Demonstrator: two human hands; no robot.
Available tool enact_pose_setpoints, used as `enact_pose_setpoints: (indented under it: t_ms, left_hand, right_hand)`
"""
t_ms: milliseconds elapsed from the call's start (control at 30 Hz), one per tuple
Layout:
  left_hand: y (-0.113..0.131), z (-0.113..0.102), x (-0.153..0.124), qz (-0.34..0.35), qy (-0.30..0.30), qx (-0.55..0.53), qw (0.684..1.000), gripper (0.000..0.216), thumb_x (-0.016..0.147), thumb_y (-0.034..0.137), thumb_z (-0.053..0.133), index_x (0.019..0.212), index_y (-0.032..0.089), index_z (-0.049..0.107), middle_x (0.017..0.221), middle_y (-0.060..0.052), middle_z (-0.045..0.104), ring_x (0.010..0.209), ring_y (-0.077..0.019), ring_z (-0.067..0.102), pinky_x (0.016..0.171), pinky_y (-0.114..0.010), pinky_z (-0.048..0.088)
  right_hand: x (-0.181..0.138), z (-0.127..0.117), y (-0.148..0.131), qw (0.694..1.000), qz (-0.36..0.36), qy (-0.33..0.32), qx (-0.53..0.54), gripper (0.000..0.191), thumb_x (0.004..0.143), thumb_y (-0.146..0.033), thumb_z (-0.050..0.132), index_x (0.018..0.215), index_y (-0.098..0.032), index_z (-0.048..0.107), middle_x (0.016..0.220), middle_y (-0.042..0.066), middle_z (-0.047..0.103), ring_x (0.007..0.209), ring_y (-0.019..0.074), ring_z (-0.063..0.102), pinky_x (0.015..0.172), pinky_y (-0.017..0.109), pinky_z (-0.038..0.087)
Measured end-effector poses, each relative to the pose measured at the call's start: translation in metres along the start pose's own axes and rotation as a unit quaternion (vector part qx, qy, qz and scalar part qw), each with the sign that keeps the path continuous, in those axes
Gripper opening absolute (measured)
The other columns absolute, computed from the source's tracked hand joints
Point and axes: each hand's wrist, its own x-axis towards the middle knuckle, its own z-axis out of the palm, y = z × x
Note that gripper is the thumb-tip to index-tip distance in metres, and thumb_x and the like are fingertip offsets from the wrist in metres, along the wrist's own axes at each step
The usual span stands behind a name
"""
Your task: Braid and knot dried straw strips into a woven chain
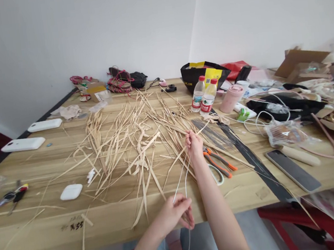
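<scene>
My left hand (180,210) pinches a thin silvery wire (185,181) at the table's front edge. Below that hand the wire hangs in a rounded loop over my lap. Two strands of it run up to my right hand (194,142), which is closed in a fist over the pile of straw strips (144,140). A pale strip (205,126) sticks out beside the right fist; its hold inside the fingers is partly hidden. Pliers with orange-and-grey handles (220,162) lie just right of my right forearm, partly over a pale green loop-shaped handle (217,174).
Two bottles with red caps (206,98), a pink cup (232,98) and a black-and-yellow bag (191,75) stand behind. A phone (292,170) lies right. White devices (23,144), an earphone case (71,192) and a tool bundle (11,196) lie left. A red stool (306,221) stands below.
</scene>
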Motion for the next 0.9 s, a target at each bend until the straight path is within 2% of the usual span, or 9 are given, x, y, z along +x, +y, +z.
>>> enact_pose_setpoints:
  t_ms: [100,167,367,433,533,633,800,900]
  left_hand:
    - [-0.006,0.006,0.004,0.015,0.055,0.036,0.998,0.038,0.073,0.054,0.053,0.066,0.019,0.041,0.043,0.005,0.051,0.035,-0.0103,0.049,0.039,-0.022,0.041]
    - [-0.006,0.008,0.007,0.021,0.068,0.037,0.997,0.038,0.073,0.055,0.052,0.067,0.019,0.041,0.042,0.005,0.050,0.033,-0.0103,0.048,0.037,-0.021,0.039]
    - [0.001,0.004,0.002,-0.026,-0.020,0.005,0.999,0.035,0.073,0.051,0.054,0.073,0.017,0.048,0.056,0.000,0.060,0.052,-0.0146,0.061,0.051,-0.026,0.050]
    - [0.000,0.003,0.002,-0.025,-0.012,0.019,0.999,0.037,0.074,0.053,0.053,0.070,0.017,0.047,0.052,0.001,0.058,0.047,-0.0136,0.059,0.047,-0.024,0.048]
    - [-0.002,0.006,0.006,-0.009,0.033,0.061,0.998,0.040,0.073,0.056,0.051,0.065,0.018,0.042,0.042,0.005,0.049,0.034,-0.0103,0.049,0.037,-0.021,0.040]
    - [-0.001,0.010,0.011,-0.002,0.049,0.070,0.996,0.041,0.073,0.057,0.050,0.063,0.019,0.039,0.039,0.007,0.045,0.030,-0.0091,0.045,0.033,-0.020,0.037]
    - [-0.001,0.008,0.009,-0.038,-0.028,0.020,0.999,0.039,0.070,0.054,0.056,0.066,0.018,0.043,0.050,0.003,0.055,0.042,-0.0127,0.056,0.045,-0.025,0.048]
    - [-0.005,0.005,0.005,-0.052,-0.029,0.012,0.998,0.043,0.070,0.058,0.054,0.064,0.017,0.043,0.046,0.002,0.053,0.040,-0.0127,0.055,0.046,-0.027,0.049]
  right_hand:
    - [0.000,-0.001,0.001,1.000,0.003,0.007,0.002,0.030,0.067,-0.043,0.064,0.075,-0.014,0.056,0.053,-0.008,0.046,0.035,0.0016,0.025,0.032,0.019,0.014]
    - [0.002,-0.003,0.002,1.000,0.003,0.015,0.004,0.030,0.068,-0.042,0.064,0.075,-0.014,0.057,0.052,-0.008,0.046,0.034,0.0014,0.025,0.032,0.019,0.014]
    - [0.014,-0.017,-0.002,0.999,-0.012,0.044,0.027,0.028,0.068,-0.039,0.064,0.077,-0.014,0.057,0.055,-0.008,0.047,0.035,0.0007,0.026,0.032,0.018,0.014]
    - [0.018,-0.022,-0.003,0.998,-0.019,0.052,0.038,0.027,0.068,-0.038,0.064,0.077,-0.013,0.057,0.055,-0.008,0.047,0.035,0.0002,0.025,0.032,0.017,0.013]
    - [0.021,-0.026,-0.003,0.997,-0.025,0.060,0.051,0.026,0.069,-0.036,0.063,0.076,-0.013,0.056,0.055,-0.008,0.047,0.035,-0.0004,0.025,0.032,0.017,0.012]
    - [0.024,-0.031,-0.004,0.996,-0.030,0.067,0.059,0.024,0.070,-0.036,0.063,0.076,-0.013,0.056,0.055,-0.008,0.046,0.035,-0.0009,0.025,0.032,0.016,0.012]
    - [0.027,-0.038,-0.008,0.994,-0.038,0.073,0.070,0.024,0.071,-0.035,0.063,0.076,-0.012,0.057,0.055,-0.008,0.047,0.034,-0.0016,0.024,0.031,0.015,0.014]
    - [0.028,-0.039,-0.009,0.994,-0.043,0.076,0.072,0.024,0.072,-0.036,0.063,0.076,-0.013,0.057,0.055,-0.008,0.047,0.034,-0.0018,0.025,0.031,0.014,0.014]
